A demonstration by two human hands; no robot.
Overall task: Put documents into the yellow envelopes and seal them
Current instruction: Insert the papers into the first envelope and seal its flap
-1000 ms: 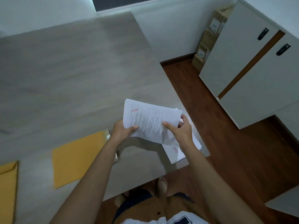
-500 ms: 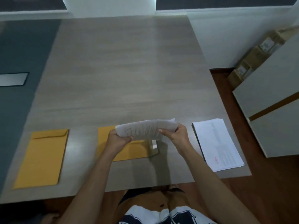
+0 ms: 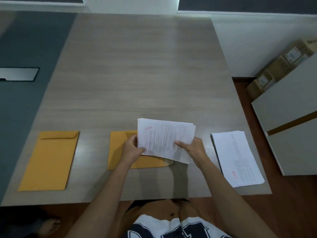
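The person's left hand (image 3: 133,148) pinches the left edge of a sheaf of documents (image 3: 165,139), thumb on top and fingers curled underneath; the right hand (image 3: 193,148) grips the lower right corner the same way. The sheaf hangs in the air, just above the table (image 3: 145,74).

Directly under both hands lies a yellow envelope (image 3: 120,152), its mouth and flap toward the right hand, partly covered by the paper. To do the step well, the sheets probably need squaring first, so no corner catches. The left hand would then do best to free itself and lift the envelope's mouth while the right feeds the sheaf in sideways.

Well off to the left of the left hand rests a second yellow envelope (image 3: 51,160), flap folded down. Beyond the right hand sits a further stack of papers (image 3: 238,157).
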